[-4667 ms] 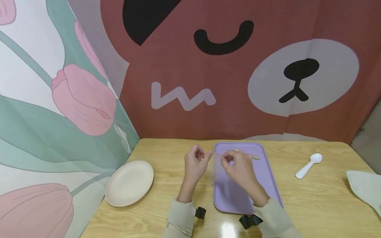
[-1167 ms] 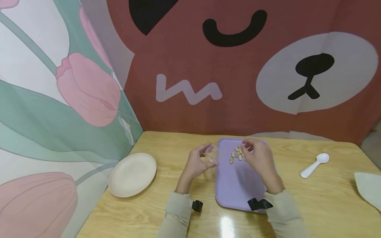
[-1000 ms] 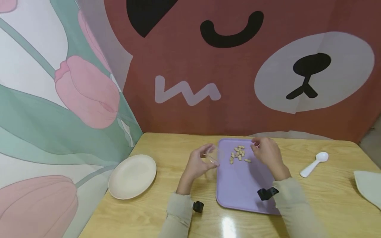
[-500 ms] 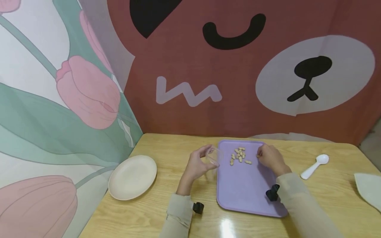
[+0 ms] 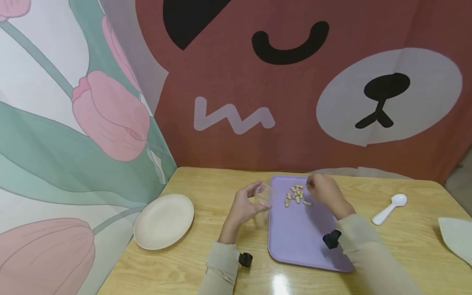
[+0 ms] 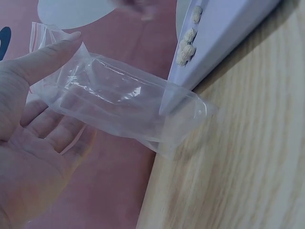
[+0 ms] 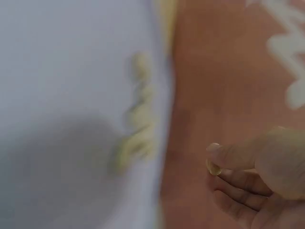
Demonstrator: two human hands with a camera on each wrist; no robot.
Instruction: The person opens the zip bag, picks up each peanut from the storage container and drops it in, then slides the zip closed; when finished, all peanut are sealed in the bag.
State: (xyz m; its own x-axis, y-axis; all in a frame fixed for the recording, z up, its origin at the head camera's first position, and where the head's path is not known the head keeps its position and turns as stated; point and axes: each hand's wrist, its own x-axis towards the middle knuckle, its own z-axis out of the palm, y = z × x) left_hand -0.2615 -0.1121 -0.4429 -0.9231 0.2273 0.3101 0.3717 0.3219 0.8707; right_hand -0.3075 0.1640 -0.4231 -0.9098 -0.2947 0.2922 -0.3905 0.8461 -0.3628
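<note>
Holding a clear bag [image 6: 128,100] in the left hand [image 5: 242,205], thumb to one side and fingers to the other, mouth spread wide, right beside the left edge of the purple tray [image 5: 302,241]; and across from that, pinching a single peanut [image 7: 214,168] between thumb and fingertips of the right hand [image 5: 327,193], a narrow grip, up above the tray by its far edge! Just beside, a little cluster of loose peanuts [image 5: 296,194], toward the tray's far left corner, with one a touch apart to the right. Out at the left edge of the wooden table [image 5: 217,180], a cream plate [image 5: 164,223]; toward the right, well apart from the tray, a white spoon [image 5: 389,209] at a slant; and at the table's right edge, partly cut off, a pale object [image 5: 457,235]
</note>
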